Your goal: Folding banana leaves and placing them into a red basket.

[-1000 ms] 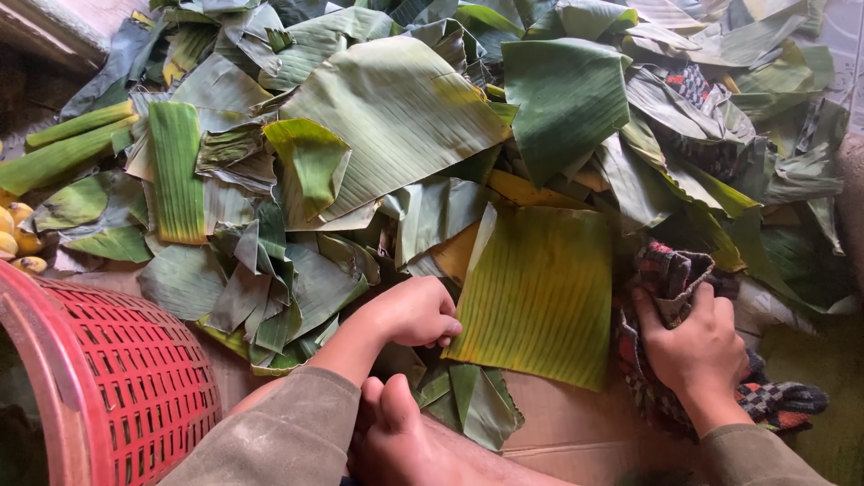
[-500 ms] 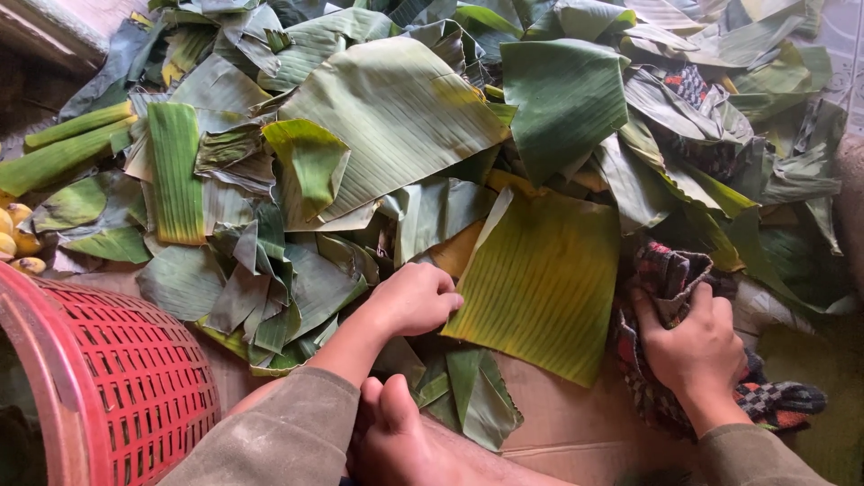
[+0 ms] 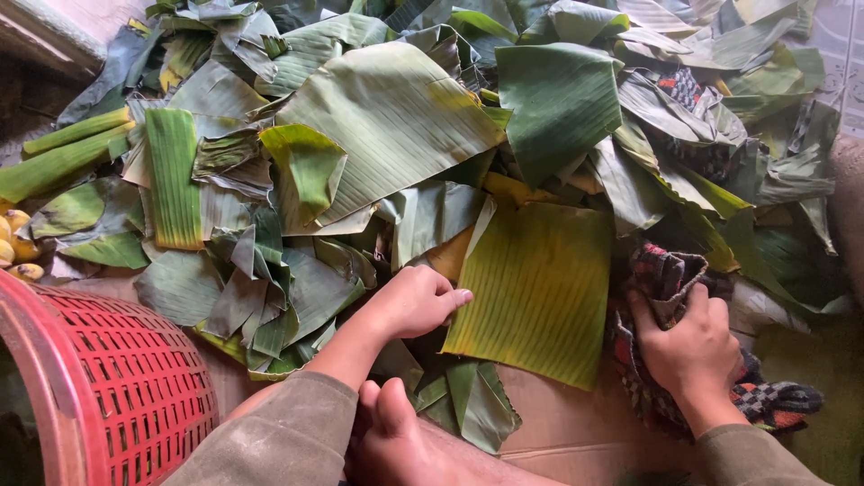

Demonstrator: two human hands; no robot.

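Many banana leaves (image 3: 387,126) lay heaped across the floor, with a red basket (image 3: 117,396) at the far left and green stalks (image 3: 63,153) above it. Left hand (image 3: 416,301) rested loosely curled, fingers touching the left edge of a flat yellow-green leaf (image 3: 540,288). Just right of that leaf, the right hand (image 3: 688,346) was clamped on a bunched checked cloth (image 3: 666,270).

— What's different from a second ago?
— The left hand (image 3: 416,301) sits higher now, its fingertips on the near-left edge of the square yellow-green leaf (image 3: 538,288).
— And the leaf?
— It has turned and shifted slightly up and right.
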